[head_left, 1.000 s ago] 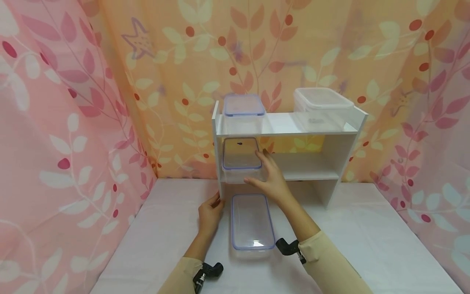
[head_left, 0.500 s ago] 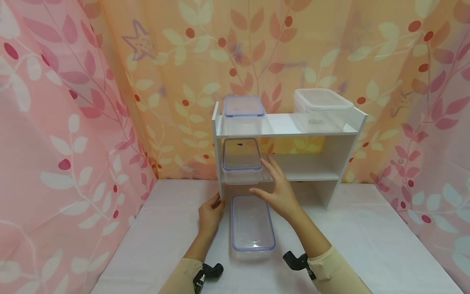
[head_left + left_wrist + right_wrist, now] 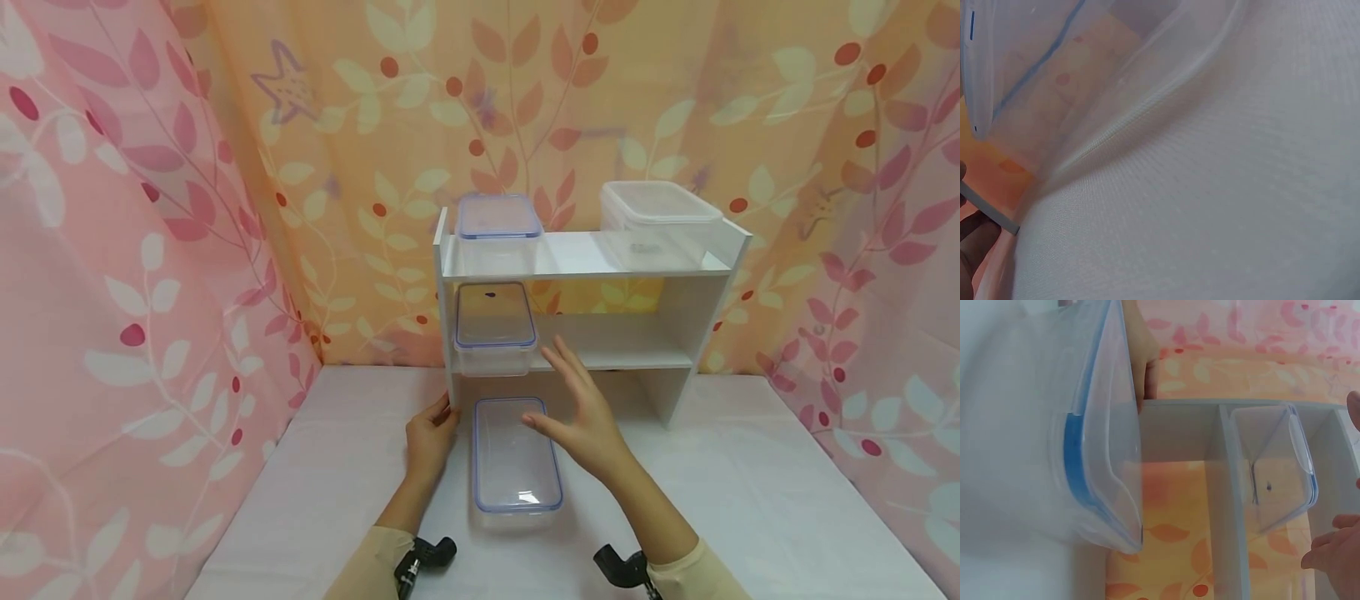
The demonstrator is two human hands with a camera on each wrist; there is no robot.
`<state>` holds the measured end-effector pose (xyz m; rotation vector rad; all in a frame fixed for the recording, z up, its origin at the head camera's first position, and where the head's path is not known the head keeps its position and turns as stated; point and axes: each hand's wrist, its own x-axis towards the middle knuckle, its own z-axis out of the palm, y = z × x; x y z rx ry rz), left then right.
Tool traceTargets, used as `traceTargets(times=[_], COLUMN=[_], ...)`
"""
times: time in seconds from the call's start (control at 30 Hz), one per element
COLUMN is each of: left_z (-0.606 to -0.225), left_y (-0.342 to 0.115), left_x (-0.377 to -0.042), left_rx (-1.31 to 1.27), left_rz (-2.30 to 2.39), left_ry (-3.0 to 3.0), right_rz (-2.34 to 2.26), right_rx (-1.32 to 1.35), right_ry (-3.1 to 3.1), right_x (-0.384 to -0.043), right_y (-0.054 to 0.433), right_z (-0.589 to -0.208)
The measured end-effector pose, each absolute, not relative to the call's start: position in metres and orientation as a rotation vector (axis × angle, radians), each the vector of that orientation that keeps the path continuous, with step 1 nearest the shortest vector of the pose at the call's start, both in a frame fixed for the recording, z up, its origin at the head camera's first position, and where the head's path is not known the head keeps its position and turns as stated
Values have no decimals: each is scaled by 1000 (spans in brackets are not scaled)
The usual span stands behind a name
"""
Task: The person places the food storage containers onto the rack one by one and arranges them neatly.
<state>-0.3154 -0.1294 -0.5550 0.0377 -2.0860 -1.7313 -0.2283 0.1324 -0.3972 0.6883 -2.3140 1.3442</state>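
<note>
At the white shelf unit's (image 3: 645, 343) lower left edge, my left hand (image 3: 431, 440) pinches the side panel, fingers and thumb on either side of it in the left wrist view (image 3: 988, 209). My right hand (image 3: 592, 425) is open with spread fingers and holds nothing; its thumb overlaps the right edge of a clear lidded food container (image 3: 516, 458) with a blue seal on the table. Just beyond its fingertips, a similar food container (image 3: 495, 321) stands at the left end of the middle shelf. The right wrist view shows this shelved container (image 3: 1272, 465) with the right fingers beside it.
On the top shelf, a blue-sealed container (image 3: 498, 233) stands left and a larger white-lidded container (image 3: 660, 221) right. White cloth (image 3: 750, 500) covers the table. Patterned curtains (image 3: 360, 167) hang behind and at both sides.
My right hand has drawn back from the middle-shelf container, moving right and toward me. The left hand keeps its grip on the panel, and the containers stay in place.
</note>
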Motion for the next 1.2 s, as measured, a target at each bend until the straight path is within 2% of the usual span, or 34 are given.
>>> traceTargets(times=[0.73, 1.2], left_z=[-555, -555], left_y=[-129, -128], left_x=[-315, -316], left_rx=[14, 29], left_rz=[-1731, -1709], left_ry=[-2078, -2083], right_rz=[1342, 1338], right_rx=[711, 697], right_ry=[-2298, -2330], right_x=[-201, -188], right_y=[147, 153], right_z=[-426, -461])
